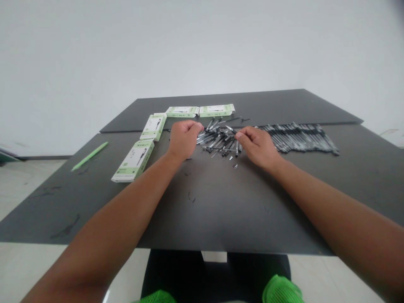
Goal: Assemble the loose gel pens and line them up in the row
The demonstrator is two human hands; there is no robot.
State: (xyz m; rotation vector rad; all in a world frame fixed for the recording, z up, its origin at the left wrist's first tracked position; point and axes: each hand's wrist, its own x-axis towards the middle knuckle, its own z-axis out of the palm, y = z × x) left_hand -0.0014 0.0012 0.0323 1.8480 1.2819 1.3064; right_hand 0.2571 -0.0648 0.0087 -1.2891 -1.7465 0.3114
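Observation:
Over the left side of a loose pile of pen parts point(221, 141), my left hand point(184, 139) has thumb and fingers pinched together; whatever they hold is too small to tell. My right hand point(257, 145) grips a pen barrel point(231, 129), dark at the grip, its silver tip pointing up and left over the pile. Clear tubes, black pieces and small silver tips make up the pile. To the right of my right hand lies a long row of clear and black pens point(303, 138), side by side.
Green and white pen boxes point(134, 162) lie in a bent line left of and behind the pile. A green pen point(90, 156) rests at the far left of the dark table point(221, 210). A few loose silver tips point(235, 166) lie in front of the pile.

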